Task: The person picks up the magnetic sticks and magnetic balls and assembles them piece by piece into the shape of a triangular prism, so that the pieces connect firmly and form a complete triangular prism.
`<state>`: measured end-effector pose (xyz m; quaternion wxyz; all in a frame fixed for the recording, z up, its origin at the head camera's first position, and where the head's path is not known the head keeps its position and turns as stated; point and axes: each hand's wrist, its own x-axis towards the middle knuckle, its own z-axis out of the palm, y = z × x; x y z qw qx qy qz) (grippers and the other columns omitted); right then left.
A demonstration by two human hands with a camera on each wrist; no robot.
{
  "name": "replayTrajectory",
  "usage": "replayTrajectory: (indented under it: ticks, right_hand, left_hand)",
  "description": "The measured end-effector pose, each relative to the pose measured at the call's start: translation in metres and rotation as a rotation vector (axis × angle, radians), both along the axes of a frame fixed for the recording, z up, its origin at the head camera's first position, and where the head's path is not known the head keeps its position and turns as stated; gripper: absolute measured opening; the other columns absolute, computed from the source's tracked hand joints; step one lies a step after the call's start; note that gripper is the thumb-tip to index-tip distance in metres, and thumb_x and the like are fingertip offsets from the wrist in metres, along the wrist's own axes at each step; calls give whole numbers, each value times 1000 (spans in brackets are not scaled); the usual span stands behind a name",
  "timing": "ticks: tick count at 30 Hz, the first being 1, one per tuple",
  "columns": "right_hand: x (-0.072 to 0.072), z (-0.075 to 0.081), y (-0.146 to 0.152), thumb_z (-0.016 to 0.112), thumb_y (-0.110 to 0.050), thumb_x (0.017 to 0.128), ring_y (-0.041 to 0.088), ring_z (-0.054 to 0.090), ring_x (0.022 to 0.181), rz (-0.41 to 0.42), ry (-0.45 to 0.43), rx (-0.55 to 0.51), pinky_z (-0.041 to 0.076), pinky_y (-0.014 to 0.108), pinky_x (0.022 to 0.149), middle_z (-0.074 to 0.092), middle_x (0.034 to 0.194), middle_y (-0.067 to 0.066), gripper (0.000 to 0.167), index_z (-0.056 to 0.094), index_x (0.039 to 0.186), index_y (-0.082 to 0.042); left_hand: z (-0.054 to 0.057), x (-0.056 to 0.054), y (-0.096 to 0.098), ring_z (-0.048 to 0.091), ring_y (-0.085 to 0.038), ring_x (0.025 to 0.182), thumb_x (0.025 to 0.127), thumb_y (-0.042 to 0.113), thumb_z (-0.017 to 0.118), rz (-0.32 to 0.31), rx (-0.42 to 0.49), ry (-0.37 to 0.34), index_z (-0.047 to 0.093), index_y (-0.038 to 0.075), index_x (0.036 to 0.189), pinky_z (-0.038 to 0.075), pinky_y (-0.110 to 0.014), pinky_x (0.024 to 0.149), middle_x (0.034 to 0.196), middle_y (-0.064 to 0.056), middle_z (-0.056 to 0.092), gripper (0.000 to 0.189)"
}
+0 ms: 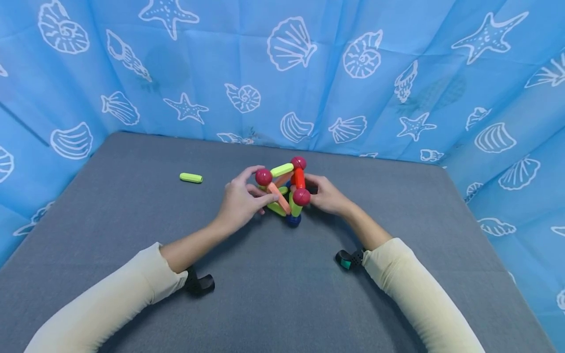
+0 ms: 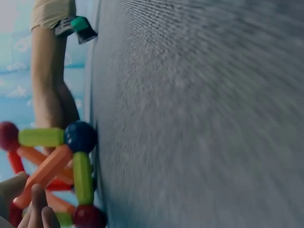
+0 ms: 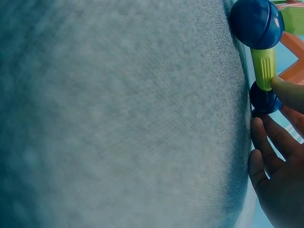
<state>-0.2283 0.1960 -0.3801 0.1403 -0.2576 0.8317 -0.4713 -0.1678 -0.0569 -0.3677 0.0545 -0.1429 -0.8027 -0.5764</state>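
A box-like frame of magnetic sticks and balls stands on the table, with dark red balls (image 1: 302, 197) on top and blue balls (image 1: 294, 220) low down. An orange stick (image 1: 280, 199) slants across its left face. My left hand (image 1: 238, 201) pinches that slanted stick, thumb in front, index finger up by the upper left red ball (image 1: 264, 177). At the frame's right side, my right hand (image 1: 328, 195) holds it low. In the right wrist view its thumb presses a yellow-green stick (image 3: 264, 69), while fingertips touch a blue ball (image 3: 263, 99). Part of the frame's far side is hidden.
One loose yellow-green stick (image 1: 191, 177) lies to the left on the grey table (image 1: 282, 294). A blue curtain (image 1: 247, 59) with white shell prints hangs behind the table and along its sides. Each wrist wears a small black camera (image 1: 200, 284).
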Motion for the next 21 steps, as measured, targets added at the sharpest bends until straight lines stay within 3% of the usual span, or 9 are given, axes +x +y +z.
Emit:
replayTrajectory:
  ticks: [5,9,14,17,21]
  right_hand:
    - [-1,1,-1,65,-10,96,30,55,110,11,23,3,47,50,98,63,126,15,42,56,137,-4]
    - [-1,1,-1,64,-7,96,30,55,109,21,27,-4,46,50,98,63,124,15,42,56,137,-3]
    - [-1,1,1,63,-5,96,31,54,112,28,19,-15,43,52,102,62,126,17,43,54,137,-1]
    - [-1,1,1,63,-5,95,31,54,111,24,22,-8,42,52,102,62,125,17,43,55,137,0]
    - [-2,1,1,64,-7,96,30,54,111,17,15,3,43,52,102,62,125,16,43,55,137,-1]
  left_hand:
    - [11,-11,-41,68,-20,65,84,11,80,-81,-173,55,52,9,137,54,-36,58,86,-6,72,60]
    - [14,-33,-87,67,-28,95,84,1,77,-150,-367,112,54,8,136,54,-46,77,108,-14,70,56]
    - [7,-54,-138,53,-37,124,85,-5,73,-171,-440,23,53,4,137,43,-60,97,125,-19,64,56]
    - [3,-60,-159,48,-41,128,86,-7,71,-170,-464,-19,51,1,139,36,-63,102,129,-22,61,58]
    - [-2,-63,-176,48,-44,126,87,-9,69,-173,-521,-51,48,-1,140,37,-61,100,127,-26,61,58]
